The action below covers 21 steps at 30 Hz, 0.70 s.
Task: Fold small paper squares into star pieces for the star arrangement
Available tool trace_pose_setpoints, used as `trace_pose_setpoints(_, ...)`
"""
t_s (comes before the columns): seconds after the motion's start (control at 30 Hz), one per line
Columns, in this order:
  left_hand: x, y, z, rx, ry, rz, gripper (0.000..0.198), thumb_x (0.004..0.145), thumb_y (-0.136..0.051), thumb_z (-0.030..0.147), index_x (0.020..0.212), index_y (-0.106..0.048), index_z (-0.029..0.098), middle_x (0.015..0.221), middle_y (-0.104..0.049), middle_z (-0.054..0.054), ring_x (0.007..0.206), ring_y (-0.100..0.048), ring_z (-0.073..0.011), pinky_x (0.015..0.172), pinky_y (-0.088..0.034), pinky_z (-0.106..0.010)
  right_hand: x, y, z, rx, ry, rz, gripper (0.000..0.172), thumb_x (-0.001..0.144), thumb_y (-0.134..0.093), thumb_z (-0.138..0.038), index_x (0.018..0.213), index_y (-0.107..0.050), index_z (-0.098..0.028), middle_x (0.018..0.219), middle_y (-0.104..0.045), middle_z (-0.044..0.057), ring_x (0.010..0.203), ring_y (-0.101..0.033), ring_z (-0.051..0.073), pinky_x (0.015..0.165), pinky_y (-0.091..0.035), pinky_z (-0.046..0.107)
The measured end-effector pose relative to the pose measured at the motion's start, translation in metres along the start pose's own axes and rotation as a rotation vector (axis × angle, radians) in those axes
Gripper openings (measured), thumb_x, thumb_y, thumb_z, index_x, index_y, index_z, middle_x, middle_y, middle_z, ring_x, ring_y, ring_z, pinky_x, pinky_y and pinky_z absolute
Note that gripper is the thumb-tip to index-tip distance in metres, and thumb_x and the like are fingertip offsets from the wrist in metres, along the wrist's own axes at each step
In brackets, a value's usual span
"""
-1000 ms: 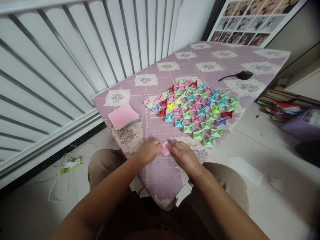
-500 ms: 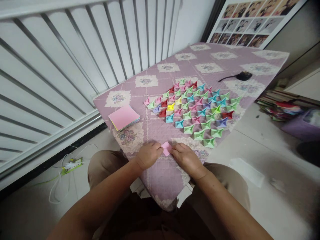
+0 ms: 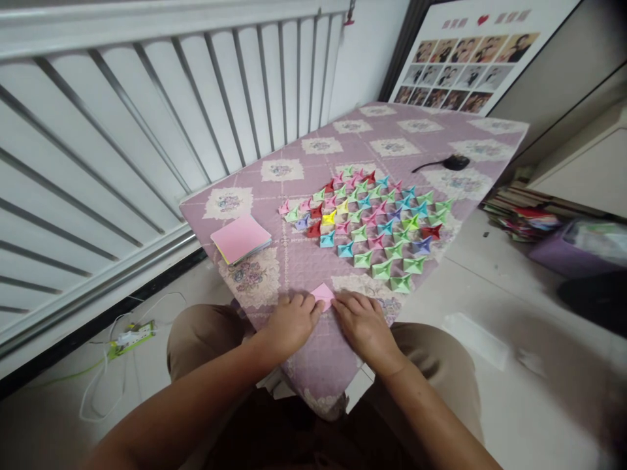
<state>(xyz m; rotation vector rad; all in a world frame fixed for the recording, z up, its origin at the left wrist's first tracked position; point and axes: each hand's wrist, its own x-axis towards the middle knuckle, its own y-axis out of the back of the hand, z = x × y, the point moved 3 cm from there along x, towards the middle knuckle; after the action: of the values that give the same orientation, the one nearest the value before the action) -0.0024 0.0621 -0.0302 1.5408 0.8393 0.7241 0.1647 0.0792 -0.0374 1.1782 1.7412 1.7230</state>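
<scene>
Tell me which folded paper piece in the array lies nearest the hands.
The green piece at the array's near corner, just beyond the right hand; every other piece in the array sits farther from both hands.

The left hand (image 3: pixel 292 321) and right hand (image 3: pixel 365 323) are no longer pinching the pink paper (image 3: pixel 323 295) up between them. They are flattening it onto the counter (image 3: pixel 304 261), their fingers uncurling and pressing down along its near edges.
</scene>
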Motion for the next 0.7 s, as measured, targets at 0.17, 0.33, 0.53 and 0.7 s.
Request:
trace_pose_setpoints(0.17, 0.001, -0.001, 0.001, -0.010, 0.006, 0.002, 0.034, 0.093, -0.042, 0.022, 0.127, -0.047, 0.019, 0.113, -0.055, -0.010, 0.094, -0.050, -0.0241, 0.073, -0.041, -0.037, -0.006, -0.005, -0.023, 0.027, 0.007, 0.008, 0.039, 0.094, -0.044, -0.029, 0.130, -0.051, -0.018, 0.136, -0.053, 0.008, 0.128, -0.043, 0.025, 0.104, -0.027, 0.045)
trace_pose_setpoints(0.33, 0.001, -0.001, -0.001, -0.031, -0.021, 0.043, 0.034, 0.095, -0.039, 0.024, 0.127, -0.047, 0.016, 0.123, -0.052, -0.012, 0.105, -0.048, -0.0254, 0.080, -0.041, -0.039, -0.010, -0.011, -0.029, 0.020, -0.020, -0.067, 0.048, 0.092, -0.046, -0.032, 0.138, -0.042, -0.017, 0.142, -0.045, 0.008, 0.132, -0.040, 0.025, 0.105, -0.027, 0.049)
trace_pose_setpoints(0.53, -0.003, -0.006, -0.006, -0.071, -0.006, 0.024, 0.040, 0.094, -0.041, 0.024, 0.132, -0.044, 0.018, 0.127, -0.053, -0.009, 0.110, -0.046, -0.0261, 0.083, -0.042, -0.041, -0.013, -0.012, -0.026, 0.011, -0.052, -0.110, 0.053, 0.091, -0.048, -0.035, 0.141, -0.036, -0.022, 0.143, -0.044, 0.007, 0.133, -0.038, 0.025, 0.104, -0.028, 0.051)
trace_pose_setpoints(0.7, -0.003, -0.006, -0.004, -0.096, 0.041, 0.010, 0.039, 0.094, -0.040, 0.025, 0.133, -0.044, 0.020, 0.131, -0.051, -0.009, 0.113, -0.045, -0.0256, 0.087, -0.042, -0.041, -0.018, -0.016, -0.025, -0.026, -0.121, -0.116, 0.052, 0.090, -0.048, -0.038, 0.139, -0.041, -0.020, 0.145, -0.041, 0.008, 0.132, -0.038, 0.027, 0.103, -0.028, 0.051)
